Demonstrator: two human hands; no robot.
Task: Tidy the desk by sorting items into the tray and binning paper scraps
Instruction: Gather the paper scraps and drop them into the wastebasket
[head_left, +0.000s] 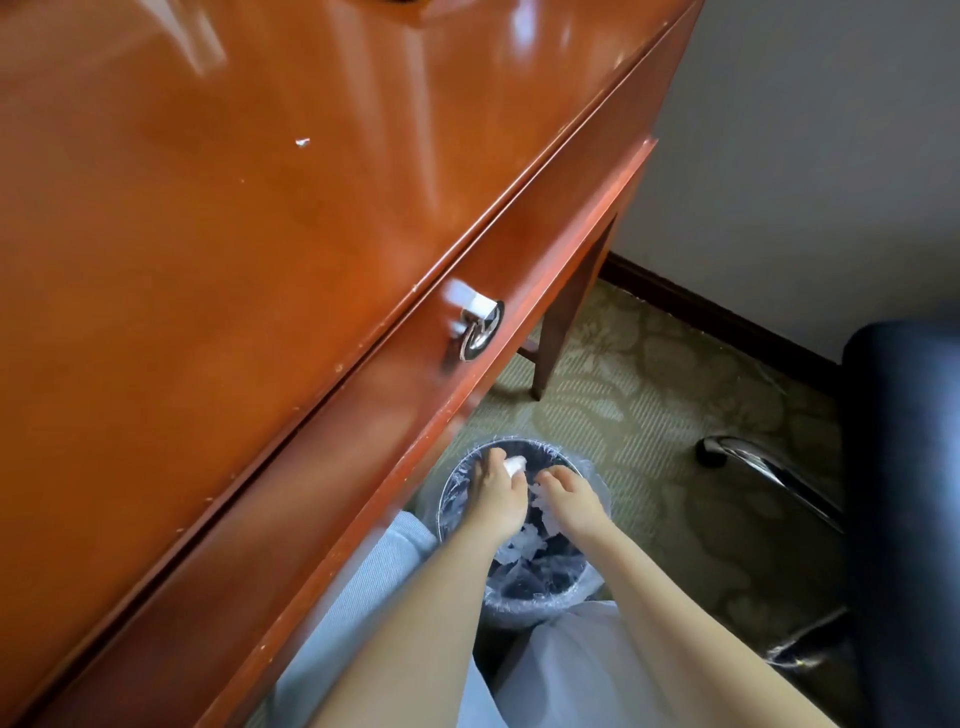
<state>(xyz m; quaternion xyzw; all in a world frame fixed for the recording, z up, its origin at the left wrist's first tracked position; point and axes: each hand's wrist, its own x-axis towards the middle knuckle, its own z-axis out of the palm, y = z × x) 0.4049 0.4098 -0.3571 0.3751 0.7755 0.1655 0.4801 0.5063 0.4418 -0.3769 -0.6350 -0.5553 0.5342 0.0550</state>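
Big brown surface (208, 260) was up & left of the fingers. The bin (545, 608) sat right under both hands, so bits could drop in. Left hand (496, 501) pinched a white paper wad (515, 464). Right hand (571, 501) was curled; can't tell if it held any. Torn white scraps (524, 545) lay below the fingers. One tiny bit (302, 142) lay far up on the surface.
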